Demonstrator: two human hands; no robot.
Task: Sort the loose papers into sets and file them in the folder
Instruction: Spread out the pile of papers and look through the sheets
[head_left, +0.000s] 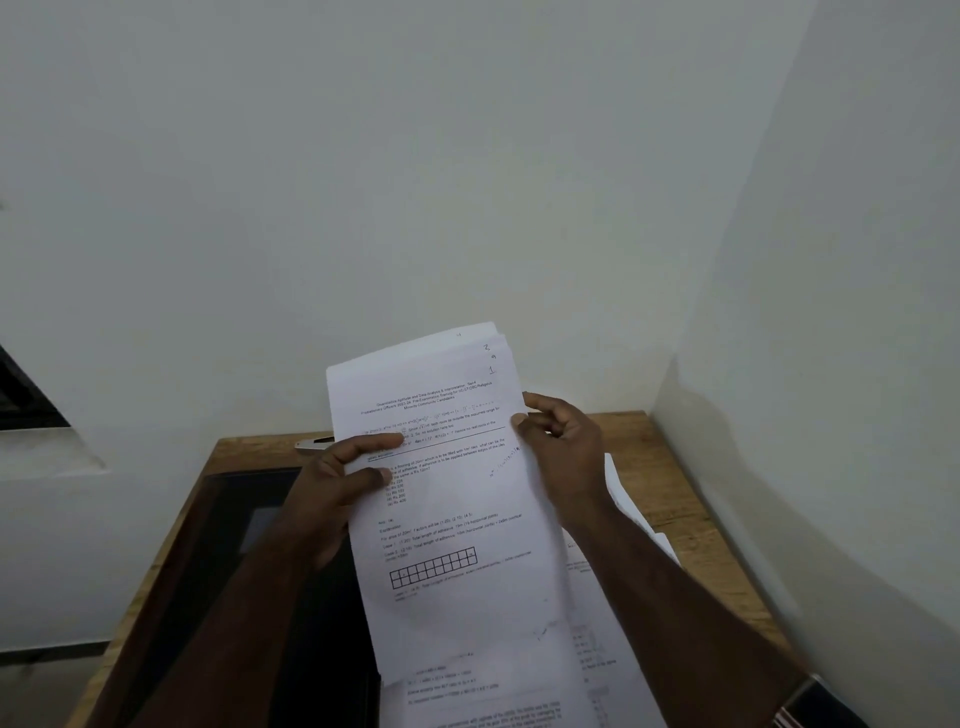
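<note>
Both hands hold a sheaf of white printed papers (452, 499) above the brown wooden desk (623, 431), its long axis running away from the person, top edge tilted slightly right. The left hand (332, 488) pinches the left edge, thumb on top; the right hand (566, 447) pinches the right edge with curled fingers (535, 415). More white sheets (602, 623) lie underneath, beside a flat black folder (249, 545)
</note>
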